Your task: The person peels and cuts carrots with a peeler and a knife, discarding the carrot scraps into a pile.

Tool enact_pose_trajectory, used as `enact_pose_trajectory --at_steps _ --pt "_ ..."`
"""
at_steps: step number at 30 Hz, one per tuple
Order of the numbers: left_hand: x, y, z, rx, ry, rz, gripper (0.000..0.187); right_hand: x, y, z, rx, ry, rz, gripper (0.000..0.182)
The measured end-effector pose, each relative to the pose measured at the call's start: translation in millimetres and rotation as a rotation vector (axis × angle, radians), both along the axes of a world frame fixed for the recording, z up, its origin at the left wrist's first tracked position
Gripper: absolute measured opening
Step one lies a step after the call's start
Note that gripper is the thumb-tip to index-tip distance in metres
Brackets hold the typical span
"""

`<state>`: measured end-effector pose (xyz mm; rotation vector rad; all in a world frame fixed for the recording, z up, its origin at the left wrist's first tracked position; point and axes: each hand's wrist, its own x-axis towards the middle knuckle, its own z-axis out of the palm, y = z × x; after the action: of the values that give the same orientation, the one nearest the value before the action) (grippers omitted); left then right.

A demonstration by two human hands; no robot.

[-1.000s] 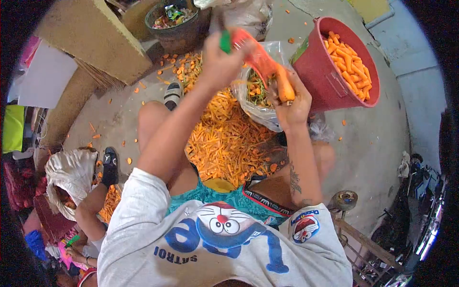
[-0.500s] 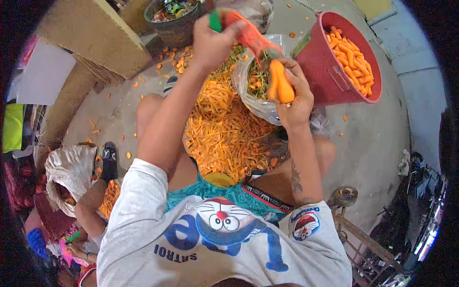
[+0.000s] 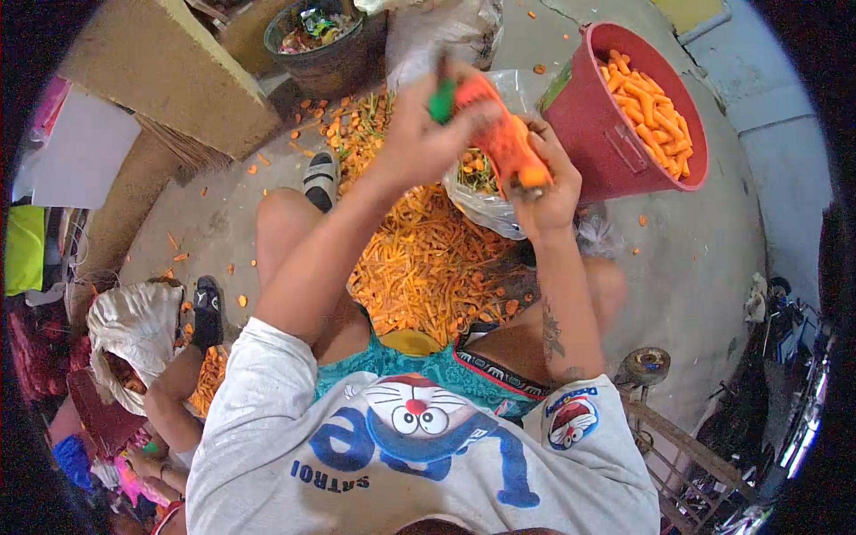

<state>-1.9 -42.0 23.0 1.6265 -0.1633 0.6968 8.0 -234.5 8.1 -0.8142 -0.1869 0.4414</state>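
My left hand [image 3: 432, 125] is closed on a peeler with a green handle part [image 3: 442, 101] and a red-orange body [image 3: 486, 107], blurred by motion. The peeler lies over a carrot [image 3: 534, 175], whose cut end shows below it. Fingers of my right hand [image 3: 555, 183] wrap round that carrot. Under both hands is an open plastic bag [image 3: 486, 207] with green and orange scraps inside. A heap of orange peelings [image 3: 419, 267] covers the floor between my legs.
A red bucket [image 3: 588, 134] of peeled carrots [image 3: 649, 111] leans at the right. At the back stands a dark bin [image 3: 325, 67] of waste. A white sack [image 3: 134, 330] and another person's hand [image 3: 143, 464] are at the lower left. A metal frame [image 3: 682, 446] is at the lower right.
The peeler has moved right and down onto the carrot, along with the hand that holds it. The carrot, upright before, is now partly covered by the peeler.
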Motion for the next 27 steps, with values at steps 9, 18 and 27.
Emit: enact_pose_trajectory --at_steps 9,18,27 --pt "-10 0 7 -0.044 -0.006 -0.005 0.016 -3 -1 8 -0.15 0.086 -0.048 0.031" --pt "8 16 -6 0.029 0.023 0.04 0.012 3 -10 -1 -0.083 0.089 0.054 0.029" --pt "16 27 -2 -0.12 0.145 0.112 0.014 11 -22 -14 0.092 0.038 0.289 0.035"
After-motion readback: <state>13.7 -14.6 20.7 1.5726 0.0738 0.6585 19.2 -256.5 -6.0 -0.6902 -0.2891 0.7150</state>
